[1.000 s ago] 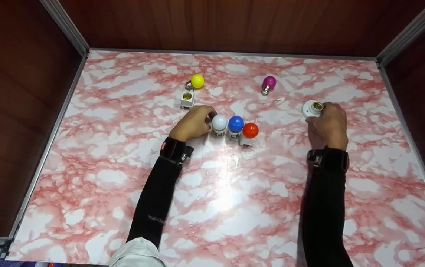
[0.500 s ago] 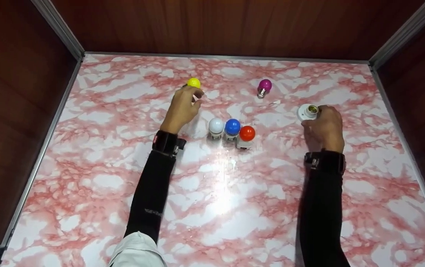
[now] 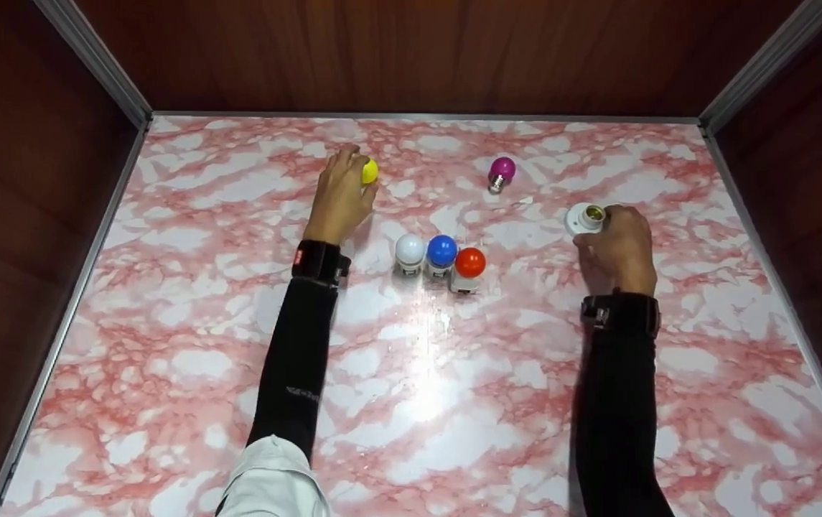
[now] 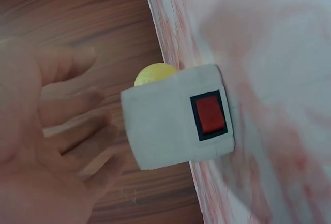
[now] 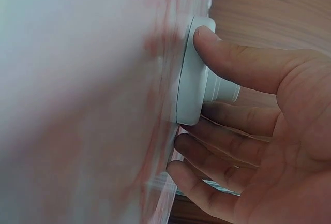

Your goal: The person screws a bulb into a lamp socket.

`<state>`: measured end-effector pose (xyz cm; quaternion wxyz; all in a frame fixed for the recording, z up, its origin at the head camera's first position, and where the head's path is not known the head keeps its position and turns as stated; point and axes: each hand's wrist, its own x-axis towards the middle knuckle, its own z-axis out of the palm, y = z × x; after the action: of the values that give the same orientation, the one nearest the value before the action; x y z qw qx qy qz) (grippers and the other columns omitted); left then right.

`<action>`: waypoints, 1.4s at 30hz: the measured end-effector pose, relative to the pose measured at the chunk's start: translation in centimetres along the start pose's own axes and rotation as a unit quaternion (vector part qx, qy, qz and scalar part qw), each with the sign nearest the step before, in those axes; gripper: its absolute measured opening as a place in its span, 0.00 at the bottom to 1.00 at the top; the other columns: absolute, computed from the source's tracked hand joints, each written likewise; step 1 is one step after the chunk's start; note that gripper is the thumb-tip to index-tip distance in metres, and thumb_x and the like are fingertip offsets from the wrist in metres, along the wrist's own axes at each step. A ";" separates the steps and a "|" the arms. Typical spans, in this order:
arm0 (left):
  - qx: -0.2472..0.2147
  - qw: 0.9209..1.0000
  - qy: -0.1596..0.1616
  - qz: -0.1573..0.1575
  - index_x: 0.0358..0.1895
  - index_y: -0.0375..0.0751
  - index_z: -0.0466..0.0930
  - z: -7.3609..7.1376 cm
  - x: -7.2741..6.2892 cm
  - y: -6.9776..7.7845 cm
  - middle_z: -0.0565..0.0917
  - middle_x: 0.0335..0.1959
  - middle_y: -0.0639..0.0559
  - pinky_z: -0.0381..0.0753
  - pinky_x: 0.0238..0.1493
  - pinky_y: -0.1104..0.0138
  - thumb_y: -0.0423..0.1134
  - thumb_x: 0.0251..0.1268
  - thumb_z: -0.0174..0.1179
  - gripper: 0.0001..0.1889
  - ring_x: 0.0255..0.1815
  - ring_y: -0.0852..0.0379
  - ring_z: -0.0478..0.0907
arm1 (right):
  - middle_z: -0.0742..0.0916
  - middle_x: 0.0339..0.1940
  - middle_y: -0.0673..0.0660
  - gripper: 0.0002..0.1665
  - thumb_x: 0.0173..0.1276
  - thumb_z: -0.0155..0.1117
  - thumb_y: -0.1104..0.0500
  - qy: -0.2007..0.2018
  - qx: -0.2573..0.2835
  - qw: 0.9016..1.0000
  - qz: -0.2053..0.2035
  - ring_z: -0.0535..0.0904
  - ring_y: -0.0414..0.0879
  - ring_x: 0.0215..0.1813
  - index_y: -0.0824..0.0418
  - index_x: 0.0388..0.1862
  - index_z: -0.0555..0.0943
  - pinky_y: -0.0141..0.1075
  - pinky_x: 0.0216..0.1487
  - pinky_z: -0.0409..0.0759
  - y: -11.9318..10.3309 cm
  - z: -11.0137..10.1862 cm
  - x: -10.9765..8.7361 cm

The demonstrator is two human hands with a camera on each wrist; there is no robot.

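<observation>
Fingers of your right hand [image 3: 624, 248] pinch the white, round plastic lamp holder [image 3: 577, 221] at the table's [image 3: 468, 366] right; uneven pressure could tip it. Your left hand's [image 3: 341, 197] fingers are spread beside the white, boxy plastic socket with red switch [image 4: 160, 125], contact unclear; overreaching could send the round yellow bulb [image 3: 370, 171] beyond rolling.

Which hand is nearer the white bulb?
Left. The left hand is beyond the white bulb and to its left; the right hand is farther off, to its right.
</observation>
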<state>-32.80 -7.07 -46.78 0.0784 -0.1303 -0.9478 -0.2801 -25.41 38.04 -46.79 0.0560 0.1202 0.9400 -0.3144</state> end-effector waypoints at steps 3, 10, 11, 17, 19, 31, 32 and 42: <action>0.019 0.999 -0.042 -0.001 0.80 0.39 0.68 -0.1 0.6 -0.4 0.60 0.87 0.41 0.58 0.89 0.42 0.44 0.81 0.60 0.30 0.88 0.40 0.58 | 0.76 0.72 0.75 0.42 0.70 0.74 0.55 -0.003 0.001 1.000 0.002 0.70 0.70 0.73 0.75 0.75 0.70 0.63 0.80 0.66 -0.2 0.1 0.1; 0.052 0.991 -0.119 -0.025 0.83 0.46 0.62 0.3 1.2 -0.7 0.61 0.87 0.44 0.56 0.87 0.37 0.47 0.81 0.59 0.33 0.88 0.39 0.54 | 0.75 0.72 0.76 0.44 0.70 0.74 0.53 -0.010 -0.003 1.000 0.003 0.69 0.71 0.73 0.75 0.76 0.69 0.64 0.81 0.64 -0.2 0.1 0.2; 0.053 0.992 -0.116 -0.026 0.82 0.45 0.65 0.4 1.2 -0.7 0.63 0.85 0.43 0.59 0.85 0.37 0.45 0.80 0.60 0.32 0.86 0.39 0.56 | 0.75 0.72 0.76 0.44 0.70 0.74 0.53 -0.011 -0.003 1.000 0.004 0.69 0.71 0.73 0.75 0.76 0.69 0.65 0.81 0.64 -0.1 0.1 0.2; 0.051 0.997 -0.053 -0.017 0.71 0.38 0.77 1.1 0.8 -0.5 0.73 0.71 0.39 0.77 0.73 0.40 0.32 0.72 0.66 0.25 0.76 0.38 0.68 | 0.75 0.72 0.76 0.45 0.70 0.75 0.53 -0.005 -0.008 1.000 0.002 0.68 0.71 0.73 0.76 0.76 0.69 0.64 0.81 0.64 0.0 0.2 0.2; 0.054 0.998 -0.042 -0.013 0.68 0.35 0.79 1.2 0.7 -0.5 0.75 0.69 0.37 0.79 0.72 0.42 0.29 0.70 0.66 0.23 0.74 0.38 0.70 | 0.75 0.70 0.76 0.44 0.70 0.75 0.53 0.000 -0.010 1.000 -0.004 0.69 0.71 0.72 0.76 0.75 0.70 0.64 0.80 0.64 0.1 0.2 0.2; 0.060 0.998 -0.029 -0.004 0.61 0.30 0.83 0.9 0.8 -0.6 0.81 0.66 0.35 0.78 0.76 0.53 0.28 0.69 0.65 0.18 0.71 0.36 0.73 | 0.76 0.71 0.73 0.44 0.70 0.75 0.51 -0.001 0.021 1.000 0.009 0.71 0.67 0.72 0.74 0.75 0.71 0.62 0.80 0.67 -0.2 0.3 0.0; 0.052 0.998 -0.028 -0.005 0.62 0.30 0.83 0.9 0.7 -0.6 0.81 0.67 0.35 0.78 0.77 0.53 0.29 0.69 0.66 0.19 0.72 0.36 0.73 | 0.77 0.70 0.73 0.43 0.70 0.75 0.50 0.000 0.025 1.000 0.011 0.72 0.67 0.71 0.74 0.74 0.72 0.61 0.79 0.68 -0.3 0.3 0.0; -0.013 1.000 0.008 0.009 0.63 0.30 0.82 -0.2 0.1 -0.2 0.82 0.64 0.35 0.79 0.73 0.53 0.34 0.70 0.66 0.20 0.68 0.37 0.75 | 0.81 0.70 0.70 0.45 0.68 0.75 0.47 -0.002 0.059 0.998 0.033 0.76 0.61 0.68 0.70 0.76 0.73 0.57 0.78 0.72 -0.8 0.0 0.2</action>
<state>-32.97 -7.32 -46.73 0.0866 -0.1376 -0.9424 -0.2923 -25.81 37.44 -46.34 0.0612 0.1538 0.9150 -0.3680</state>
